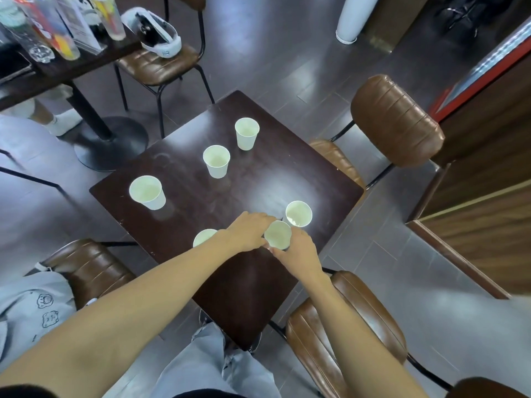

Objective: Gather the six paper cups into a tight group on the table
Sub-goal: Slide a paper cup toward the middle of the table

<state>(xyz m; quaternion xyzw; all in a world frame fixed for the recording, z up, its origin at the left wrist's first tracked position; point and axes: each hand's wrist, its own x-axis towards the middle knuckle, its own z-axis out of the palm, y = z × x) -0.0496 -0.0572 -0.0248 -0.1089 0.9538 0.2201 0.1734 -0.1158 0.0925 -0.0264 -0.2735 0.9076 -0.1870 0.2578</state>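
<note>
Several white paper cups stand upright on a dark square table (253,285). One cup (277,234) near the right edge is gripped from both sides, my left hand (249,231) on its left and my right hand (298,251) on its right. A second cup (298,213) stands just behind it, almost touching. Another cup (204,237) is half hidden behind my left forearm. Three more sit apart: a far cup (246,133), a middle cup (216,161) and a cup at the left edge (147,192).
Brown padded chairs surround the table: one at the right (396,122), one at the near right (344,328), one at the near left (89,265), one behind (158,63) holding a white headset (156,31). A second table (57,67) with bottles stands at the far left.
</note>
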